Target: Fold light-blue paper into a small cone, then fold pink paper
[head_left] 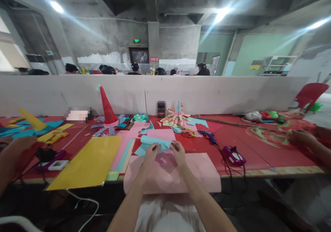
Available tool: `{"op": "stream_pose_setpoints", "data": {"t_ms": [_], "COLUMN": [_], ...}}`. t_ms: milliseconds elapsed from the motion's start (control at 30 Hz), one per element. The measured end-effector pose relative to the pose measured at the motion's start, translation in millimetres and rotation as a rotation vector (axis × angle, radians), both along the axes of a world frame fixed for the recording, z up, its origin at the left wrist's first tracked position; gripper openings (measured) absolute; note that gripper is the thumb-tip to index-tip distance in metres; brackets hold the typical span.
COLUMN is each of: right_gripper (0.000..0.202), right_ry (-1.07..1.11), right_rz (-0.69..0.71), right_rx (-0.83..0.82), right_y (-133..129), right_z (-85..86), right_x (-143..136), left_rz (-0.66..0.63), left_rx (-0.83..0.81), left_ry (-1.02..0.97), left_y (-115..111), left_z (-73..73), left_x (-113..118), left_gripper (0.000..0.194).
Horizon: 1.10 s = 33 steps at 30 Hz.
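Note:
A light blue sheet (157, 141), partly rolled, is held between my two hands above a large pink sheet (170, 178). My left hand (152, 153) has its fingers closed at the sheet's lower left part, with a small dark thing by the fingertips that I cannot make out. The sheet's right end is pinched by my right hand (178, 151). Behind my hands lie more pink paper (161, 134) and yellow-handled scissors (190, 132). A blue glue gun (208, 135) rests to the right of them.
Left of my hands lies a yellow sheet (86, 163), with a red paper cone (107, 108) behind. A purple power socket (234, 156) with cables sits right. Other people's hands (301, 139) reach in at both sides. A white partition (232, 94) runs behind the table.

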State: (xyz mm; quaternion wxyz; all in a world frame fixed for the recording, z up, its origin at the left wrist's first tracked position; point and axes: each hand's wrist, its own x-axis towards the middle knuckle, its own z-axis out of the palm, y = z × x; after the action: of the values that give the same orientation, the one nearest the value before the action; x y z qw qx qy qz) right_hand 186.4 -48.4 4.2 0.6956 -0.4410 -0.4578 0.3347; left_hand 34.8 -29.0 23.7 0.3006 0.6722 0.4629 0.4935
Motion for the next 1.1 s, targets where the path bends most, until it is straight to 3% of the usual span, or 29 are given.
{"op": "stream_pose_setpoints", "data": {"t_ms": [200,467,800,1100], "right_gripper": [0.035,0.027,0.026,0.015], "right_ry": [-0.025,-0.108,-0.14,-0.436], "right_rz": [-0.083,-0.048,0.023,0.035], "right_rx": [-0.013,0.073,0.091,0.223], "right_y": [-4.3,-6.8,-3.3,-15.8], "right_z": [3.5,1.2,-3.9,4.7], "right_x": [-3.3,-7.3,-5.1,-6.5], "left_rz": [-0.026,-0.004,0.047,0.024], "left_rx": [-0.002,0.104,0.04,0.006], "left_ry": [0.021,0.06,-0.03,-0.025], "left_y": [-3.7,-1.2,1.7,0.0], "left_z": [5.5,9.8,-7.4,-13.7], "left_x": [-0.4,-3.9,-0.9,-0.6], "left_gripper": [0.026,0.018,0.021,0.019]}}
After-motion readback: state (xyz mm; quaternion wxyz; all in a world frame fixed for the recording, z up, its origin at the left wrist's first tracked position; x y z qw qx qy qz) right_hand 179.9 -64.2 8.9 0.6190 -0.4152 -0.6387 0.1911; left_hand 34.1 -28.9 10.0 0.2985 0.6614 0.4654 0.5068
